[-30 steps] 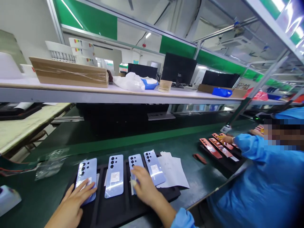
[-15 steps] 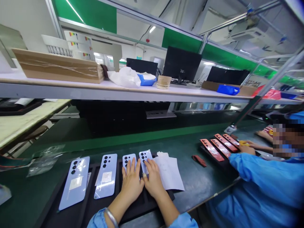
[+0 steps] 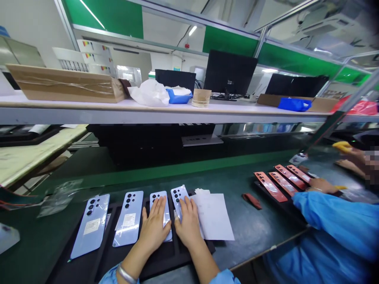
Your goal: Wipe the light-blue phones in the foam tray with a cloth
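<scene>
My left hand lies with stretched fingers on a light-blue phone in a black compartment tray, covering much of its back. Flat against the rightmost light-blue phone is my right hand, fingers extended over its lower part. Both phones are back up, with round camera lenses at the top. To the left, two more such phones lie in the tray, a middle one and the leftmost one, each with a white label. Sheets of white paper lie beside my right hand.
At right, a co-worker's blue sleeve and hand are at a black tray with several red phones. A brown strip lies between the trays. Above the bench runs a shelf holding a cardboard box and monitors.
My left hand has shifted left and lower on its phone, away from my right hand, which stays on the rightmost phone. The co-worker's hand has moved to the right side of the red phones.
</scene>
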Tool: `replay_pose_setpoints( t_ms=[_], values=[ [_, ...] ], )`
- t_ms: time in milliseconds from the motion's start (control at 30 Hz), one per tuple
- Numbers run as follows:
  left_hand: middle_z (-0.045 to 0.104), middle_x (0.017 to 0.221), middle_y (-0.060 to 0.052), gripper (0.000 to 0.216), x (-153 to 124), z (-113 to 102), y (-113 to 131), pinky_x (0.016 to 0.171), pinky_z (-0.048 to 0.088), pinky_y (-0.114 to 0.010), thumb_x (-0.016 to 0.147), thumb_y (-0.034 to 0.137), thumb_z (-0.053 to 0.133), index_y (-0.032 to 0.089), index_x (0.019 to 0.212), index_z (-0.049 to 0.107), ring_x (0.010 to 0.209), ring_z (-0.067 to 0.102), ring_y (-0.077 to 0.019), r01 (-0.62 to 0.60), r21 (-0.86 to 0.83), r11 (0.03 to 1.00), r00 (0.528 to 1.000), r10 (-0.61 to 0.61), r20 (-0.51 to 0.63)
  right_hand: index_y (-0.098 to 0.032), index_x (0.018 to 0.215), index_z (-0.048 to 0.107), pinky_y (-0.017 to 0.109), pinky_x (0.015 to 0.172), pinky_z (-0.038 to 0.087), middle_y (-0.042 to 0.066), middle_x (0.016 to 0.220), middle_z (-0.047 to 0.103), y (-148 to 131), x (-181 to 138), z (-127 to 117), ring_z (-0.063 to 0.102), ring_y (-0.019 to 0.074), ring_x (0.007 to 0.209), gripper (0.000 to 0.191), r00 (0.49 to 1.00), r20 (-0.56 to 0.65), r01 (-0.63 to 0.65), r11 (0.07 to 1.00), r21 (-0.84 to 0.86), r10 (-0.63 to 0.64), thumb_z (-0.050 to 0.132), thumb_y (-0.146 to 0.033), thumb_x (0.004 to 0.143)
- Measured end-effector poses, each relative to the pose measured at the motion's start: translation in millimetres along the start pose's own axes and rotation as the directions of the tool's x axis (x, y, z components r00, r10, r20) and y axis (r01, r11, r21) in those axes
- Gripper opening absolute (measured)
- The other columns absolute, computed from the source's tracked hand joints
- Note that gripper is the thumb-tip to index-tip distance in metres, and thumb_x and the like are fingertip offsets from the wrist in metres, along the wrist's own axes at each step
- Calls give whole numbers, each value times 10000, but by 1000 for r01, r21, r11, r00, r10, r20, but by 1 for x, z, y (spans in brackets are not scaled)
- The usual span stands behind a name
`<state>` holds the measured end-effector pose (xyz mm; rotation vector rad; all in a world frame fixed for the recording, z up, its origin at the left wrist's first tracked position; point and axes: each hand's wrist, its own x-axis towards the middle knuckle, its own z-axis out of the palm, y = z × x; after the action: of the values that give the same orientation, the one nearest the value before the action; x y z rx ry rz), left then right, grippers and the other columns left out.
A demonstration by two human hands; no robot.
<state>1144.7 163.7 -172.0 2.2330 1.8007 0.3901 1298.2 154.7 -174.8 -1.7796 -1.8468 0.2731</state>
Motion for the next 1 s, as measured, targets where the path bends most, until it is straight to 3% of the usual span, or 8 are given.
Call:
replay_pose_setpoints(
  t_ms=[167,433,600,733,833,900,1000],
  values=[
    [145,1640,-62,824,0,-2,-4,1184,36,-624,820,227,465,178,1574,136,1518,95,-248,0,-59,998,999,2,33,-79,1437,500,514,1176,297,153,1551,367,1,2,-1,278,394,1445,660,999,34,6,999,-39,-4,551,-126,780],
    [194,1632,-100,887,6,-6,2,1176,34,-634,757,183,534,189,1567,173,1511,130,-266,74,-155,985,997,-72,20,-74,1432,502,534,1168,316,148,1517,419,9,4,4,326,393,1414,673,999,9,52,998,-34,-52,552,-112,761],
    [207,1628,-140,968,15,0,15,1140,-11,-691,641,45,537,194,1549,239,1514,74,-315,122,-246,962,990,-137,-45,-78,1410,521,537,1165,328,157,1500,437,10,4,9,346,377,1406,661,998,-30,61,998,-30,-62,553,-111,750],
    [193,1627,-168,995,14,1,20,1144,-29,-676,576,-22,525,187,1524,308,1513,75,-324,84,-377,923,985,-135,-111,-78,1419,504,560,1167,317,178,1496,436,14,3,16,332,382,1419,719,996,-53,70,997,-23,-71,549,-65,701],
    [200,1621,-183,1014,13,-4,14,1148,-3,-682,541,-5,540,189,1515,333,1504,108,-362,45,-522,852,978,-144,-151,-83,1461,438,592,1167,297,186,1534,375,19,2,20,294,383,1441,772,990,-72,119,993,22,-117,526,-54,695],
    [224,1619,-157,1039,13,-8,4,1196,61,-599,527,35,554,190,1525,309,1503,133,-345,0,-629,778,974,-143,-177,-93,1493,379,585,1172,293,185,1563,320,22,1,19,266,361,1459,783,986,-94,144,985,93,-135,506,-66,721],
    [259,1618,-91,1058,12,-13,-18,1216,204,-429,538,119,541,205,1547,237,1496,197,-283,-77,-825,559,972,-141,-186,-119,1537,285,526,1202,270,163,1584,283,25,2,8,246,295,1479,800,988,-93,142,956,255,-122,494,-103,765]
  ],
)
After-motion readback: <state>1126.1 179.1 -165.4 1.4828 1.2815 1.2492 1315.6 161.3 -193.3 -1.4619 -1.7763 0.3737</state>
